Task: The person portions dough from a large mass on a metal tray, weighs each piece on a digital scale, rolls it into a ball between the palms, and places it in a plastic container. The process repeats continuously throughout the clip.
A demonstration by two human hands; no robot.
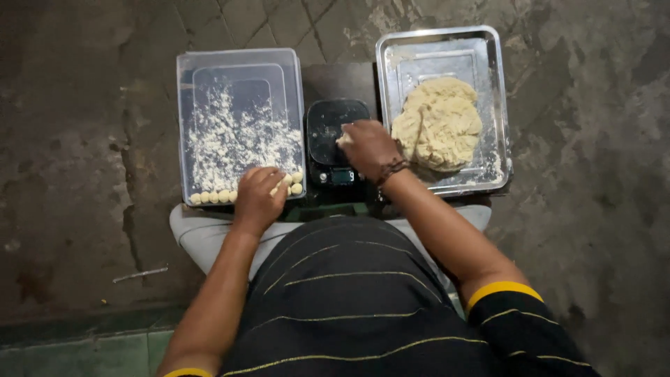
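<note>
My left hand (258, 199) rests fingers-down on the near edge of a clear plastic tray (209, 77) dusted with flour, touching a row of small dough balls (209, 197) lined along that edge. My right hand (368, 148) sits over a small black digital scale (328, 126), fingers closed on a small piece of dough (344, 139) on the scale's platform. A beaded bracelet circles the right wrist. To the right, a metal tray (488, 56) holds a large lump of pale dough (440, 122).
Both trays and the scale stand on a low dark stand (342, 77) in front of my knees. Cracked grey concrete floor (84, 139) surrounds it. A green tiled strip (84, 345) runs at the lower left.
</note>
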